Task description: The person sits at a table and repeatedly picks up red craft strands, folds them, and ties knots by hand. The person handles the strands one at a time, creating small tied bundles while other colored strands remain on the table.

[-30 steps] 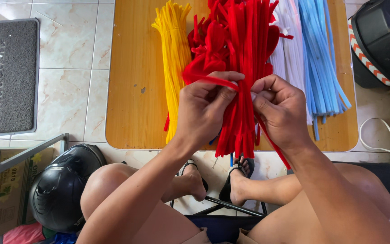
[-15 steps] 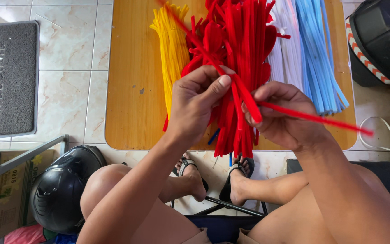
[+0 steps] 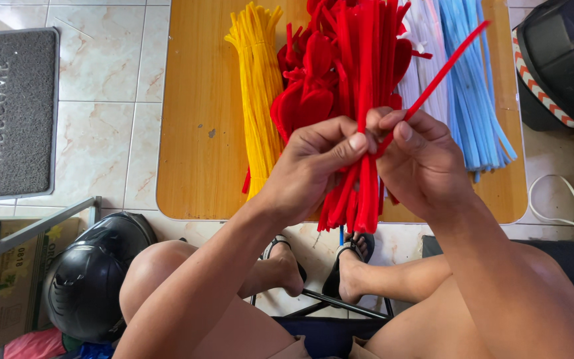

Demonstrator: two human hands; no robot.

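My left hand (image 3: pixel 310 166) grips a thick bundle of red pipe cleaners (image 3: pixel 357 100) held upright over a low wooden table (image 3: pixel 197 119). Some stems in the bundle are bent into heart-like loops. My right hand (image 3: pixel 420 159) pinches a single red pipe cleaner (image 3: pixel 443 70) close to the bundle; it slants up and to the right. On the table lie a yellow pipe cleaner pile (image 3: pixel 257 86), white ones (image 3: pixel 420 83) and a light blue pile (image 3: pixel 476 100).
A grey doormat (image 3: pixel 11 113) lies on the tiled floor at left. A black helmet (image 3: pixel 91 279) sits by my left knee beside a cardboard box (image 3: pixel 4 292). Another dark helmet (image 3: pixel 563 63) stands at the right. A white cable (image 3: pixel 559 206) runs near it.
The single red pipe cleaner in my right hand has swung from pointing down-right to pointing up-right. Both hands stay together at the bundle.
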